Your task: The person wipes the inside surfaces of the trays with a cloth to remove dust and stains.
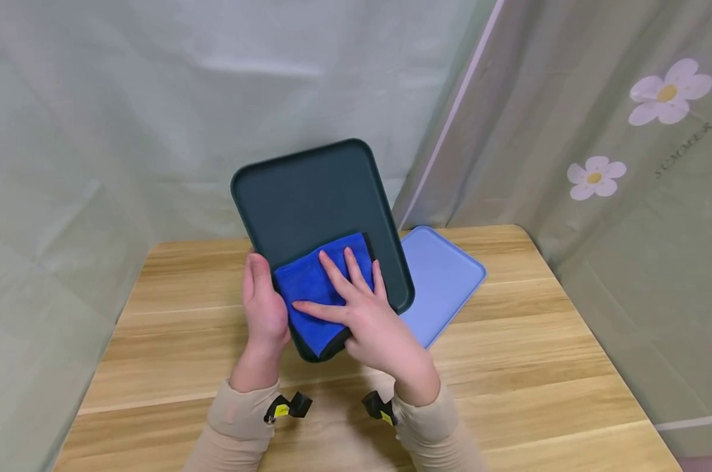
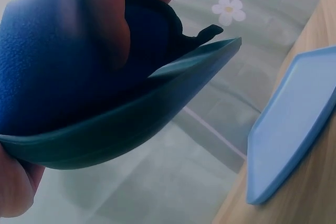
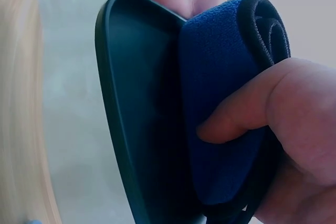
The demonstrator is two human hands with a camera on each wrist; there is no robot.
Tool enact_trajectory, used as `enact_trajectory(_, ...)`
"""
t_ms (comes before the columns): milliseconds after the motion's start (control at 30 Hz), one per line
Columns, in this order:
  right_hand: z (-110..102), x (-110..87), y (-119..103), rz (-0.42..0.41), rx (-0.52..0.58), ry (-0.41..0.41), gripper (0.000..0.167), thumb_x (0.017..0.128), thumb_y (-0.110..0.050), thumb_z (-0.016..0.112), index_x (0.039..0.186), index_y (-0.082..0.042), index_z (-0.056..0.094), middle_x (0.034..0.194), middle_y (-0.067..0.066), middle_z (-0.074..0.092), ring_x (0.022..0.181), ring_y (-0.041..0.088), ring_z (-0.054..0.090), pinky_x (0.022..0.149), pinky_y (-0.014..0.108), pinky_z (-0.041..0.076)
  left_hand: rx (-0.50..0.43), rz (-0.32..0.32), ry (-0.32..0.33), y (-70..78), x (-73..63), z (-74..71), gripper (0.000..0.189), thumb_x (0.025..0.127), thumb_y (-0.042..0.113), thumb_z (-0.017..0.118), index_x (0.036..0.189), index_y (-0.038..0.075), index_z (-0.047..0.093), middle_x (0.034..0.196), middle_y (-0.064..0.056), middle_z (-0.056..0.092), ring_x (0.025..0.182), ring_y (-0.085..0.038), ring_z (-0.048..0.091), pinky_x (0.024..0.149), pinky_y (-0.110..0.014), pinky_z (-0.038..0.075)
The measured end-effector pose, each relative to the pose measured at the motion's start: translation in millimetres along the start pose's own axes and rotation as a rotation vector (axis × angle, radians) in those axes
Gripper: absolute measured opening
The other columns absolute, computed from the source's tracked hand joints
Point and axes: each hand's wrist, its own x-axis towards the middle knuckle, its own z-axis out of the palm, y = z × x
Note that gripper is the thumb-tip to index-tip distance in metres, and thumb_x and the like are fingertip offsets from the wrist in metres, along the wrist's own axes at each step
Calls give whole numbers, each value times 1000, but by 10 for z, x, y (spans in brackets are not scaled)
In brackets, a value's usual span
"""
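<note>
Blue cloth [image 1: 305, 282] lies folded on the near part of a dark green tray [image 1: 315, 196], pressed by the right hand [image 1: 368, 321], fingers spread. The left hand [image 1: 266, 314] grips the tray's left edge. Right, a light blue tray [image 1: 441, 282] rests on the table [image 1: 539, 367].

In grey slanting capitals [image 1: 686, 145], "SUMMER" is printed on the grey-green, flower-patterned hanging curtain [image 1: 645, 262], further letters being cut off. The small yellow labels [image 1: 282, 410] on the black wrist-worn devices [image 1: 300, 404] cannot be read.
</note>
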Motion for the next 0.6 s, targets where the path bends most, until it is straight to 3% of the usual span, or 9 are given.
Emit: enact_trajectory(600, 53, 9, -29, -13, -46, 0, 104, 69, 20, 69, 152, -42, 61, 180, 2, -4, 162, 39, -13, 118, 80, 1, -33, 9, 15, 0, 9, 7, 60, 114, 51, 35, 158, 13, 45, 150, -12, 55, 133, -30, 54, 108, -36, 48)
